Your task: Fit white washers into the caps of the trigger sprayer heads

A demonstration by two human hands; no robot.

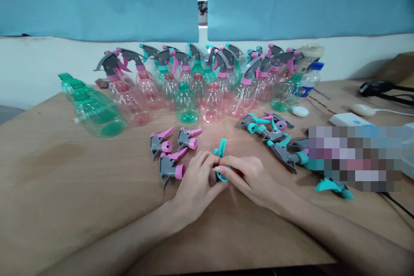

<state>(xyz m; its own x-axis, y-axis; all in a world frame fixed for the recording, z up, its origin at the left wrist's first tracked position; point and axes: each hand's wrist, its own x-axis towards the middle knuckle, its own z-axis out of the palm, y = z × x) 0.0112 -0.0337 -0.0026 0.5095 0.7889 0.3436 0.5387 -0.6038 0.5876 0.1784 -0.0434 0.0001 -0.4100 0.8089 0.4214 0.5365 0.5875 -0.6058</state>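
Between my two hands is a teal and grey spray trigger head [221, 148], its teal lever pointing away from me and its teal collar towards me. My left hand [198, 183] is closed around its left side. From the right, my right hand [251, 177] pinches it near the collar with thumb and fingers. Fingers hide most of the grey body. Just left of my left hand lie several pink and grey trigger heads [167, 170]. On the right are several more heads, mostly teal and grey [284, 155].
Pink and green spray bottles stand in rows behind, some with trigger heads, some open-necked like the green bottle [186, 105]. Green bottles [97, 110] cluster at the left. A blue-capped bottle [312, 79], a white mouse-like object [362, 110] and a blurred-out patch [354, 159] are at the right.
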